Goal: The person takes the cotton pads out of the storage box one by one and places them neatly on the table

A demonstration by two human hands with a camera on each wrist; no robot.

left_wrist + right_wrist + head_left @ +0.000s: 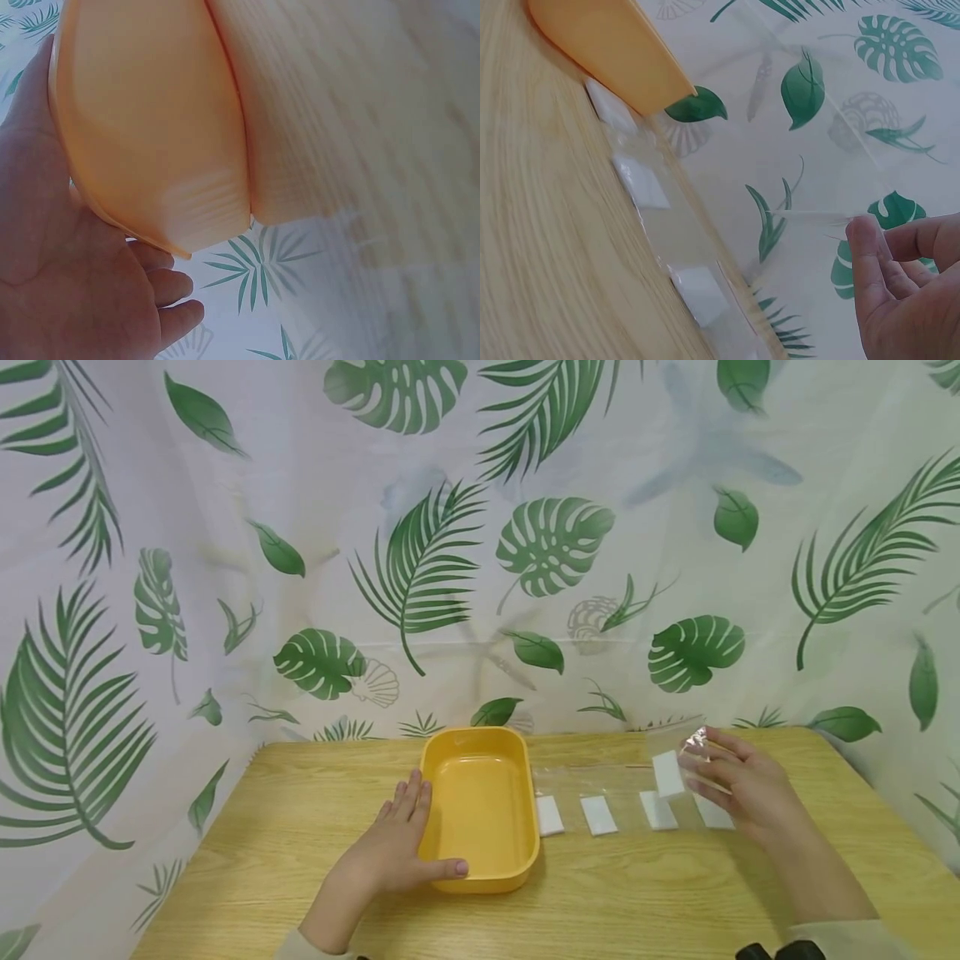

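Note:
A yellow rectangular tray [480, 806] stands on the table, its inside bare. My left hand [393, 847] rests against its left side, fingers straight along the rim and thumb lying over the near left corner. In the left wrist view the palm meets the tray's rim [97, 206]. At the right, my right hand [753, 789] pinches a clear plastic bag [669, 774] with a white rectangular piece inside, raised above the table. The right wrist view shows this bag almost edge-on between thumb and fingertips. Below it lie several similar bags [598, 816] in a row, each with a white piece.
The row of bags runs rightward from the tray's right wall, its left end close against it. A wooden table [300, 810] carries everything. Behind and at the sides hangs a white cloth [450, 693] with green leaf prints, meeting the table's back edge.

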